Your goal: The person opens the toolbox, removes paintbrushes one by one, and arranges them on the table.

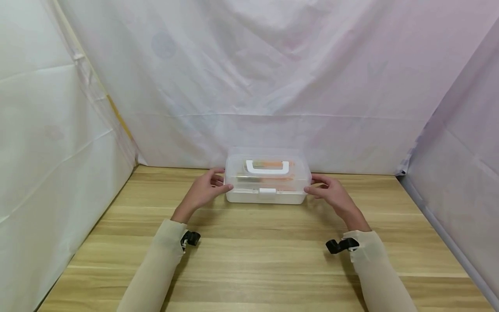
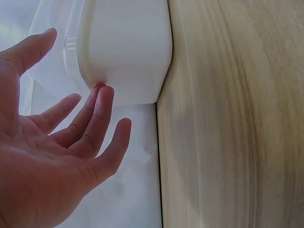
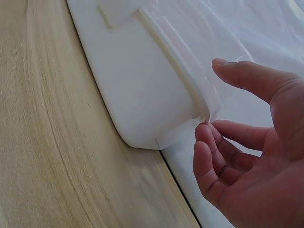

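Observation:
A plastic storage box [image 1: 241, 197] with a white base, a translucent lid and a white carrying handle [image 1: 268, 171] stands closed at the table's back edge. Its white latch [image 1: 267, 191] faces the front. Blurred orange and greenish long items [image 1: 269, 178] show through the lid. My left hand [image 1: 204, 188] is at the box's left end, fingertips against the side wall and thumb by the front corner. At the opposite end, my right hand [image 1: 331, 193] has its fingertips at the rim, bent a little, with the thumb held apart from them.
The wooden table [image 1: 257, 255] runs forward from the box. A white cloth [image 1: 273, 86] hangs right behind it, with more sheets on the left [image 1: 46, 143] and right [image 1: 464, 130]. Black camera mounts [image 1: 191, 238] sit on both wrists.

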Demonstrator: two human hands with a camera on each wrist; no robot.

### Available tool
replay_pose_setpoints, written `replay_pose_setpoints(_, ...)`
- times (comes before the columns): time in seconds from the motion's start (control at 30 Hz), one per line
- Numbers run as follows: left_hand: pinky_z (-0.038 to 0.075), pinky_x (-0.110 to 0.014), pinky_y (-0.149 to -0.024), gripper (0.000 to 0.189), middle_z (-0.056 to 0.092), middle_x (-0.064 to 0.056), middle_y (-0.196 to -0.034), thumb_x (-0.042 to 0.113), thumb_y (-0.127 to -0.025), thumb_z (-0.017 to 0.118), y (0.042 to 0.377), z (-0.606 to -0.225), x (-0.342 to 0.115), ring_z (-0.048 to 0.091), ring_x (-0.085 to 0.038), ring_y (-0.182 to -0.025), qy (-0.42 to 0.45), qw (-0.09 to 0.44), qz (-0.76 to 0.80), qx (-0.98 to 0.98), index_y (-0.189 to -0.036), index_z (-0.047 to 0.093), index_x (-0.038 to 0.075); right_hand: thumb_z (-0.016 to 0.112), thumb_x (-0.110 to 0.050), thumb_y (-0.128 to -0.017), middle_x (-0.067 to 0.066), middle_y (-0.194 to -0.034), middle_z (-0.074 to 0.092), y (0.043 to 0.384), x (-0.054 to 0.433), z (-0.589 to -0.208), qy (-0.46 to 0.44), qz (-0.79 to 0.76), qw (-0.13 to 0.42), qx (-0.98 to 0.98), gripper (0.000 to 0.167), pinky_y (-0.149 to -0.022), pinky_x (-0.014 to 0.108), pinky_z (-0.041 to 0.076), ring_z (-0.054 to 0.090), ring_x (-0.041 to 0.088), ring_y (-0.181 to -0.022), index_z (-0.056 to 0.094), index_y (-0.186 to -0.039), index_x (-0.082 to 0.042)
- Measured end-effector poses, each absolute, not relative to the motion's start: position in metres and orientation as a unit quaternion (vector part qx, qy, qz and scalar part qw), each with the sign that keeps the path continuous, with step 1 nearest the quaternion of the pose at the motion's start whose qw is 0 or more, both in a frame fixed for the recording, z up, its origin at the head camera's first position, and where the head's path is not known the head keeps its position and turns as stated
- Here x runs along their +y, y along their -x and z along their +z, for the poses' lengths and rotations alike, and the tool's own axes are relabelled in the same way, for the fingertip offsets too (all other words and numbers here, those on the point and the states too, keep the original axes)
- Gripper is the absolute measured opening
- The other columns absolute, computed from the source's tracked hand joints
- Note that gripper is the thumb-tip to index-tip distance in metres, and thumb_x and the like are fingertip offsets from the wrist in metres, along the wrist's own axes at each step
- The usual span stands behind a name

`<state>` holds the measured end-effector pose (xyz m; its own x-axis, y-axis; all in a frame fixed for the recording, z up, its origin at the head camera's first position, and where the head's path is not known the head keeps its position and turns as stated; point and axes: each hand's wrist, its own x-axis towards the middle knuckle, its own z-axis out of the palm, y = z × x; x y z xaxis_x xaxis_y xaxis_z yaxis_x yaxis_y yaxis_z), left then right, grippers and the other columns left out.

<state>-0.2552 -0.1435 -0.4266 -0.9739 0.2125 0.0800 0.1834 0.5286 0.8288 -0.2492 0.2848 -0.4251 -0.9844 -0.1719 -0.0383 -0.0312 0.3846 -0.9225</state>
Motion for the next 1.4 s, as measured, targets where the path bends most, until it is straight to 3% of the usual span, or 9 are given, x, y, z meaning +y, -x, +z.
replay_pose_setpoints(0.2, 0.055, -0.055, -0.105, 0.073, 0.072, -0.018, -0.130, 0.042, -0.100, 0.082, 0.254, -0.425, -0.143, 0.069, -0.035, -0.122, -0.114, 0.014, 0.469, 0.875, -0.156, 0.056, 0.004, 0.080, -0.029, -0.104, 0.020, -0.139, 0.060, 0.247, 0.283, -0.423, 0.053, -0.539, 0.067, 0.838, 0.068, -0.097, 0.044, 0.060, 0.062, 0.024, -0.113, 0.053, -0.158, 0.001)
replay_pose_setpoints(0.47, 0.055, -0.054, -0.104, 0.071, 0.071, -0.017, -0.130, 0.040, -0.100, 0.083, 0.252, -0.423, -0.142, 0.069, -0.034, -0.121, -0.111, 0.015, 0.472, 0.874, -0.155, 0.056, 0.004, 0.070, -0.052, -0.108, 0.014, -0.112, 0.078, 0.241, 0.282, -0.414, 0.042, -0.454, 0.146, 0.878, 0.061, -0.086, 0.041, 0.062, 0.073, 0.029, -0.102, 0.075, -0.128, 0.006)
replay_pose_setpoints(0.67, 0.056, -0.053, -0.104, 0.071, 0.071, -0.018, -0.131, 0.040, -0.101, 0.082, 0.252, -0.423, -0.142, 0.068, -0.034, -0.121, -0.111, 0.016, 0.469, 0.876, -0.155, 0.056, 0.003, 0.069, -0.047, -0.108, 0.012, -0.104, 0.080, 0.233, 0.266, -0.413, 0.085, -0.424, 0.195, 0.881, 0.051, -0.084, 0.038, 0.061, 0.075, 0.024, -0.096, 0.081, -0.115, 0.002)
replay_pose_setpoints(0.9, 0.056, -0.054, -0.104, 0.072, 0.071, -0.018, -0.131, 0.042, -0.101, 0.081, 0.253, -0.423, -0.142, 0.068, -0.034, -0.122, -0.112, 0.019, 0.468, 0.876, -0.156, 0.055, 0.004, 0.070, -0.036, -0.110, 0.014, -0.107, 0.080, 0.225, 0.230, -0.422, 0.125, -0.467, 0.157, 0.861, 0.041, -0.084, 0.041, 0.061, 0.073, 0.026, -0.096, 0.082, -0.121, 0.002)
replay_pose_setpoints(1.07, 0.055, -0.054, -0.105, 0.072, 0.071, -0.018, -0.132, 0.044, -0.102, 0.080, 0.254, -0.425, -0.142, 0.068, -0.034, -0.122, -0.112, 0.019, 0.466, 0.877, -0.156, 0.055, 0.005, 0.071, -0.027, -0.109, 0.015, -0.098, 0.080, 0.222, 0.208, -0.434, 0.119, -0.484, 0.104, 0.861, 0.034, -0.076, 0.039, 0.062, 0.072, 0.024, -0.086, 0.082, -0.118, 0.003)
replay_pose_setpoints(1.4, 0.056, -0.054, -0.103, 0.074, 0.071, -0.016, -0.131, 0.045, -0.102, 0.079, 0.252, -0.424, -0.142, 0.068, -0.033, -0.122, -0.114, 0.018, 0.453, 0.884, -0.159, 0.054, 0.005, 0.074, -0.038, -0.107, 0.011, -0.094, 0.082, 0.219, 0.190, -0.448, 0.045, -0.507, 0.065, 0.858, 0.039, -0.068, 0.033, 0.059, 0.075, 0.022, -0.085, 0.087, -0.102, -0.002)
